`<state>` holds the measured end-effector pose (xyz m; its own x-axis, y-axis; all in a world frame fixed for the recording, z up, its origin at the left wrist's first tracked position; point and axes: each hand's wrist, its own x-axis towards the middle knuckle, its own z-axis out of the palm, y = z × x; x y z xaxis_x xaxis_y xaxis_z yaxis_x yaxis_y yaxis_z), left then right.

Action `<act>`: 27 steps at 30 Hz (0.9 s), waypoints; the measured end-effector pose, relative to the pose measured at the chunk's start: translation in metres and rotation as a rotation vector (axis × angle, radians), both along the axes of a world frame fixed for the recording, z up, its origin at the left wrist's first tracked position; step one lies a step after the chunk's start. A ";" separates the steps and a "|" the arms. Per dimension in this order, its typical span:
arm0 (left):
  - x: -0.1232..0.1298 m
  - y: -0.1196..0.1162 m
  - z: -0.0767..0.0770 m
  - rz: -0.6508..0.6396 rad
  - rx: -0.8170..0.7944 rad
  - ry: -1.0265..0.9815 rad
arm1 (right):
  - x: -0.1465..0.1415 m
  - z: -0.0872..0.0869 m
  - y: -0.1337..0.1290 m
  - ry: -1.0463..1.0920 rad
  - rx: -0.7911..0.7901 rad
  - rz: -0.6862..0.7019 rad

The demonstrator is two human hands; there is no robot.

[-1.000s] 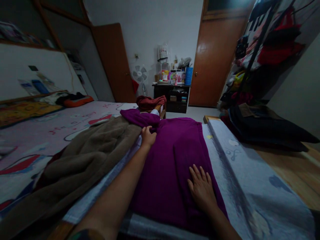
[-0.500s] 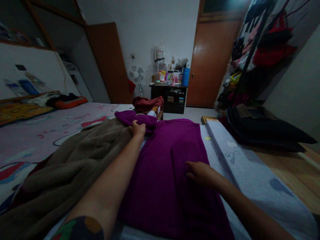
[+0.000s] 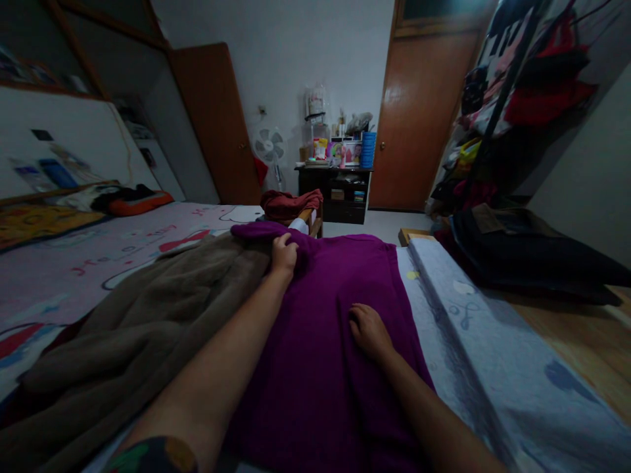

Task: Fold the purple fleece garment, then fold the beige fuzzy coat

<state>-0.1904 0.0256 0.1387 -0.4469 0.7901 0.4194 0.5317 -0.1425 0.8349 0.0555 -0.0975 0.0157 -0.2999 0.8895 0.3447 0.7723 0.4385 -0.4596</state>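
A purple long-sleeved top [image 3: 320,315] lies spread on the bed. Its right-hand sleeve is folded lengthwise over the body, and the other sleeve [image 3: 256,230] reaches out to the left. My left hand [image 3: 284,255] is closed on the purple fabric where that sleeve meets the body. On the folded sleeve rests my right hand [image 3: 372,332], palm down with fingers slightly bent, pinching no cloth that I can see. A brown fleece blanket or garment [image 3: 158,322] lies along the left side of the top, partly under the outstretched sleeve.
Dark folded clothes [image 3: 532,256] are stacked on a wooden surface [image 3: 566,328] at right. A pale patterned mattress edge [image 3: 468,322] runs beside the top. Reddish cloth [image 3: 290,203] sits beyond the bed's end. Farther back stand a fan [image 3: 269,146] and a black cabinet [image 3: 335,194].
My left hand has moved slightly right, and the left sleeve has shifted with it. My right hand has slid left and settled on the folded sleeve, its fingers more bent.
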 end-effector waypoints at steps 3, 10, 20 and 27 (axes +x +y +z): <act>0.033 -0.026 -0.016 -0.138 -0.021 0.125 | 0.002 -0.005 0.005 0.092 -0.007 0.001; 0.081 -0.096 -0.067 -0.717 -0.044 1.068 | 0.008 -0.026 0.018 0.589 0.029 -0.119; 0.036 -0.153 -0.083 -0.550 -0.272 0.969 | 0.009 -0.028 0.019 0.402 0.059 -0.127; -0.010 -0.193 -0.081 -0.096 -0.544 1.006 | 0.005 -0.012 0.034 0.238 -0.149 -0.116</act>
